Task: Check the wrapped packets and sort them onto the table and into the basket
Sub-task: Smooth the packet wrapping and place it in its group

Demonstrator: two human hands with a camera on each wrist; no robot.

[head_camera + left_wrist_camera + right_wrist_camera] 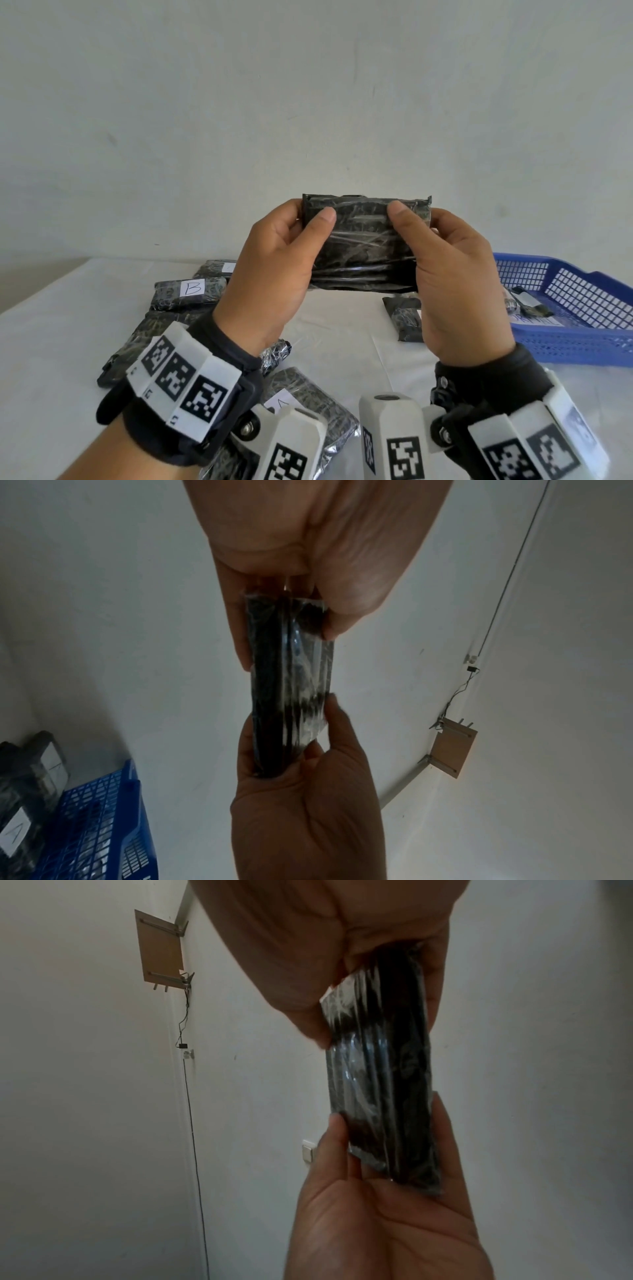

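A dark packet point(363, 246) wrapped in shiny clear film is raised above the table, flat side toward me. My left hand point(310, 226) grips its left end, thumb on the front and fingers behind. My right hand point(411, 228) grips the right end the same way. No label shows on the face I see. The left wrist view shows the packet point(291, 683) edge-on between both hands, and the right wrist view shows the packet point(380, 1083) the same way. A blue mesh basket point(575, 346) stands at the right with a packet point(527, 301) inside.
Several wrapped packets lie on the white table point(68, 325) to the left and under my wrists; one bears a B label point(192, 287). Another packet point(404, 318) lies beside the basket. A plain wall stands behind the table.
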